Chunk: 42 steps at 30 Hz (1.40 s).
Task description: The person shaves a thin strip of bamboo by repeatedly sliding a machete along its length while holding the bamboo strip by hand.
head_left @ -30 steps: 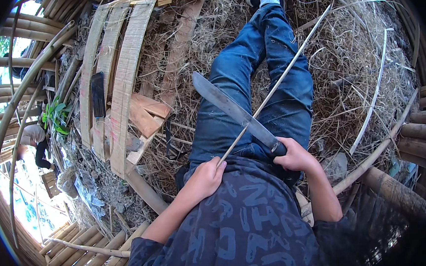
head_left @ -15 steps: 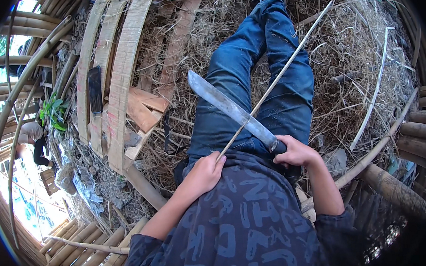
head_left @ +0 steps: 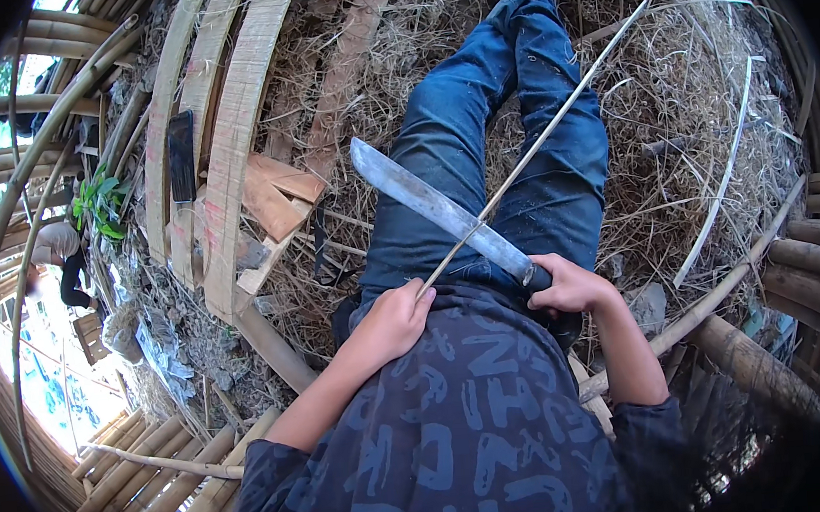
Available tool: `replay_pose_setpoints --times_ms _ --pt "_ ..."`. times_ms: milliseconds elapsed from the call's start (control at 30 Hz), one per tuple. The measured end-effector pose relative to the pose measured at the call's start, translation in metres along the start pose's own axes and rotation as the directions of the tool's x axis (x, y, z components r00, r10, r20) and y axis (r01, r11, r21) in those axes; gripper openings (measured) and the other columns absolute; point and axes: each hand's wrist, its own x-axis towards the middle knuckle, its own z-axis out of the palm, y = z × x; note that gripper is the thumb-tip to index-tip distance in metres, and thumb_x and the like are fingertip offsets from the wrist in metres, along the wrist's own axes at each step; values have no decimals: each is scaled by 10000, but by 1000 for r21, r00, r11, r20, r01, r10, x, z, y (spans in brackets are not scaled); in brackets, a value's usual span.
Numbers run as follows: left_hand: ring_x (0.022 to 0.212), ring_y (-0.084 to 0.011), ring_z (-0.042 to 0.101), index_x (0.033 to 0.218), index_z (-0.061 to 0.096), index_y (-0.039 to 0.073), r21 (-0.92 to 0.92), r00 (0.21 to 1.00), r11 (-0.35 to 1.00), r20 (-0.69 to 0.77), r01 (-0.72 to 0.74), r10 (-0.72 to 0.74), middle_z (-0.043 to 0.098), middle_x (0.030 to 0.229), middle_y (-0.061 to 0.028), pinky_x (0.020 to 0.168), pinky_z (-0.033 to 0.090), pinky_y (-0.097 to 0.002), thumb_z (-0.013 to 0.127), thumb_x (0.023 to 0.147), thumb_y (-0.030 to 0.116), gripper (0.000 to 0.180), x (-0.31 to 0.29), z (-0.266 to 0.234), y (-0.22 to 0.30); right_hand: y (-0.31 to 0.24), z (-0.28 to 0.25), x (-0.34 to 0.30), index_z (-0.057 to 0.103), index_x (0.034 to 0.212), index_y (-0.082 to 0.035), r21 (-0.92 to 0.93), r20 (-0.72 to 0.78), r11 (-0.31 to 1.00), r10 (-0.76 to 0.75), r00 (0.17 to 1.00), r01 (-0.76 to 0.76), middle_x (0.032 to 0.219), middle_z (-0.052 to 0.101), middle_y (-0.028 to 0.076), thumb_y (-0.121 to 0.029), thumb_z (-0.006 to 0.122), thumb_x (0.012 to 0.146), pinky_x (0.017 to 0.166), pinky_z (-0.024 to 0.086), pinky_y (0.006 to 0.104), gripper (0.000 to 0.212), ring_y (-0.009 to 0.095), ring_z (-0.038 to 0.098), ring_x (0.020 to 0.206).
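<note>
My left hand (head_left: 394, 326) is closed round the near end of a long thin bamboo strip (head_left: 553, 124), close to my waist. The strip slants away to the far right, above my jeans. In my right hand (head_left: 572, 286) is the dark handle of a machete (head_left: 440, 203). Its broad grey blade points to the far left and crosses the strip over my thighs, seemingly touching it. Both my legs are stretched out on the ground, one ankle over the other.
Dry shavings (head_left: 660, 162) cover the ground round my legs. Wooden planks (head_left: 241, 125) lie at the left, with a dark phone (head_left: 181, 158) on them. Bamboo poles (head_left: 760, 365) stand at the right. A person (head_left: 68, 266) is beyond the bamboo slats at far left.
The view has shifted slightly. The machete and strip stay crossed, their crossing point barely moved. Both hands keep their grip.
</note>
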Motion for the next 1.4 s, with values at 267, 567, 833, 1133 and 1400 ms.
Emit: replay_pose_setpoints --times_ms 267,567,833,1133,1400 --pt "743 -464 531 863 492 -37 3 1000 1000 -14 -12 12 547 743 -262 661 422 -457 474 1005 234 306 1 2 -5 -2 15 -7 583 1060 60 -377 -182 894 -327 927 242 840 631 241 -80 621 675 778 484 394 412 356 622 818" --pt "664 -372 538 868 508 -29 -21 1000 1000 2 -15 15 554 709 -219 653 439 -421 538 973 235 287 1 0 -6 0 5 3 563 1216 -12 5 58 1000 14 998 -15 684 608 30 -25 676 720 507 471 271 509 116 579 529" --pt "788 -200 611 1130 577 12 -88 985 993 157 82 -68 650 890 -114 752 496 -329 727 847 258 404 -23 -34 1 2 6 0 542 1273 -23 -21 39 999 -33 999 33 711 612 24 -22 680 722 488 462 259 569 100 566 518" --pt "838 -241 681 1118 645 3 60 992 991 11 123 -124 690 917 -145 789 536 -352 716 825 197 359 -88 -65 2 -9 6 -1 548 1221 -14 76 55 997 -7 998 3 709 609 28 3 733 699 487 462 264 555 111 568 516" --pt "755 -264 696 957 705 1 311 889 950 -444 33 114 706 849 -136 694 540 -324 743 771 94 211 -109 -41 1 -10 4 8 534 1054 -10 229 153 972 -86 984 50 683 573 51 28 721 681 445 450 285 419 131 541 477"
